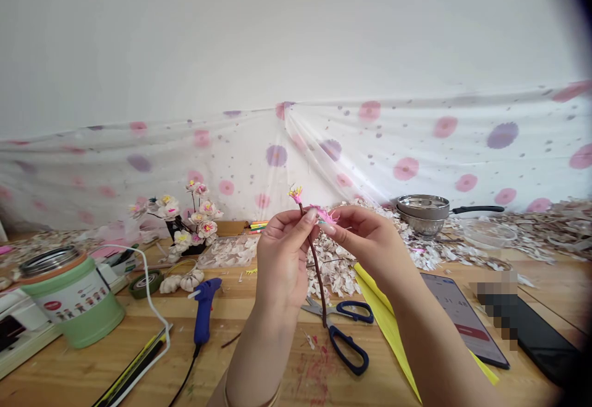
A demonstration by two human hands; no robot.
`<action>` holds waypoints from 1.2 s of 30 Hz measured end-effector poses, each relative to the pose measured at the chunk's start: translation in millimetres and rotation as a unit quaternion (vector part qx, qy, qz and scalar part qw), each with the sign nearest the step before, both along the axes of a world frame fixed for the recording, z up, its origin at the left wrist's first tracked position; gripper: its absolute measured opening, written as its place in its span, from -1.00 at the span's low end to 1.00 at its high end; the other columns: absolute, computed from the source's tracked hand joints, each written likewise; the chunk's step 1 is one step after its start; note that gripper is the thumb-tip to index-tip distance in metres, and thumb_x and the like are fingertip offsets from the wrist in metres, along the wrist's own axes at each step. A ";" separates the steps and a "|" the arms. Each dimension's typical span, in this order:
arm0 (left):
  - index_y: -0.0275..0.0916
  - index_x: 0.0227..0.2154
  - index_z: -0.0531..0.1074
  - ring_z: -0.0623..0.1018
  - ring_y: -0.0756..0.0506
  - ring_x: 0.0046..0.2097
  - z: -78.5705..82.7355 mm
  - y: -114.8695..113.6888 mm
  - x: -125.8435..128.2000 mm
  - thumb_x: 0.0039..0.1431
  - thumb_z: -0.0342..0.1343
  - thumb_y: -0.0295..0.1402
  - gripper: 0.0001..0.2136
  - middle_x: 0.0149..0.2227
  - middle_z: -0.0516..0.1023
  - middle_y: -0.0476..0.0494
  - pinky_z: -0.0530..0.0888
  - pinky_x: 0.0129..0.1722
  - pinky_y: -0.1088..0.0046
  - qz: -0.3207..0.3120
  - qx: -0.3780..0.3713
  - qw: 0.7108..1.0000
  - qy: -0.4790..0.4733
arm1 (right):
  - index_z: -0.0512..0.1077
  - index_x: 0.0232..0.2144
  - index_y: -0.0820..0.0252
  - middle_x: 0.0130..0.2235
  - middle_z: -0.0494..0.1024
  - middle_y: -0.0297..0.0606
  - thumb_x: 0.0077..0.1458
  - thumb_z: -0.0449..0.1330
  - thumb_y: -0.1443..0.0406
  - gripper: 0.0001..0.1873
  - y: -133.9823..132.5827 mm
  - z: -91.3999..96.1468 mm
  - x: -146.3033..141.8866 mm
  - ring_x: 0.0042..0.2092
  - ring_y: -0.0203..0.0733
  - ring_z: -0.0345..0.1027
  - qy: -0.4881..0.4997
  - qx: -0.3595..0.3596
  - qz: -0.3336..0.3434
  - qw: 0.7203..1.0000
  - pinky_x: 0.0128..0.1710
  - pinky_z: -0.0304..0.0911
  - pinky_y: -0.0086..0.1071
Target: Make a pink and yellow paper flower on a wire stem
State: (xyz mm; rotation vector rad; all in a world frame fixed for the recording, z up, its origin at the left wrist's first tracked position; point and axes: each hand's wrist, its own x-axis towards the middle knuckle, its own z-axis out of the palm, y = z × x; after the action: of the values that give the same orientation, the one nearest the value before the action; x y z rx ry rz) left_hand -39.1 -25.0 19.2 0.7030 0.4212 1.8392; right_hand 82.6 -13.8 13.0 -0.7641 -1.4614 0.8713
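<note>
— what can't you make out?

— the spot where the stem [318, 274] meets the fingers: the left hand [280, 259] is pinched shut round it, thumb over the front, so that stretch is hidden. the right hand [365, 237] nips a pink petal [326, 214] tight against the stem, just below the bud [296, 194]; the petal's shape is mostly covered. a pixelled patch [497, 308] hides something on the right, and the dark phone [546, 342] runs into the black corner of the view.

— where is the stem, then?

— upright, in the air mid-frame, above the scissors [346, 333]; i can't tell whether its lower end touches them.

— and the surface?

— a wooden table [277, 388], red smears near the front edge. a heap of pale scraps [333, 265] lies behind the hands, and a spotted plastic sheet [416, 148] hangs along a white wall.

— any room at the sides?

— left is crowded: a green jar [74, 299], a tape roll [145, 283], a blue glue gun [203, 308], a flower pot [189, 222] further back. right has yellow paper [383, 314] under the forearm, a tablet [462, 314] beside it and steel bowls [423, 213] at the back. bare wood shows between the glue gun and the scissors.
</note>
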 end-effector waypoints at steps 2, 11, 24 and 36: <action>-0.30 -0.56 0.50 0.60 0.06 -0.44 0.8 -1.2 -1.1 -0.31 0.44 -0.57 -0.77 -0.52 0.62 0.00 0.50 -0.43 0.67 0.000 0.002 1.000 0.001 | 0.54 -0.34 0.16 -0.31 0.58 -0.23 -0.06 0.41 0.11 -0.70 -0.5 -1.1 -1.4 -0.28 -0.15 0.43 0.006 0.022 -0.007 1.000 -0.26 0.37 -0.26; -0.31 -0.56 0.48 0.57 0.08 -0.46 3.6 -5.5 -0.2 -0.22 0.39 -0.63 -0.80 -0.51 0.62 -0.02 0.50 -0.44 0.68 -0.017 -0.039 0.999 -0.004 | 0.53 -0.40 0.11 -0.37 0.57 -0.29 0.11 0.29 0.33 -0.96 -2.4 -6.2 -14.1 -0.34 -0.22 0.42 -0.002 0.229 -0.135 0.964 -0.35 0.35 -0.32; -0.33 -0.52 0.50 0.62 0.03 -0.48 9.2 -17.1 -9.5 -0.18 0.39 -0.59 -0.82 -0.47 0.66 -0.12 0.53 -0.52 0.69 -0.168 -0.063 0.981 0.077 | 0.50 -0.32 0.07 -0.36 0.52 -0.32 0.13 0.27 0.39 -0.90 -11.5 2.4 15.3 -0.35 -0.23 0.39 0.024 0.335 -0.121 0.934 -0.36 0.32 -0.30; -0.25 -0.54 0.53 0.49 0.07 -0.62 1.3 -55.4 4.7 -0.11 0.41 -0.49 -0.86 -0.61 0.56 0.00 0.40 -0.62 0.67 0.121 0.003 0.961 0.247 | 0.53 -0.49 0.02 -0.59 0.42 -0.38 -0.02 0.42 0.12 -0.81 -30.9 19.4 41.5 -0.58 -0.27 0.25 0.126 0.234 0.036 0.963 -0.62 0.18 -0.35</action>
State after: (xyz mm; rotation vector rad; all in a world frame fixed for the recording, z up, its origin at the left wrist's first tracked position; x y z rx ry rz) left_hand -34.4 -80.4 20.5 1.1620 0.8586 1.8790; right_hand 124.1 -44.7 32.4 -0.2380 -1.3957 0.6126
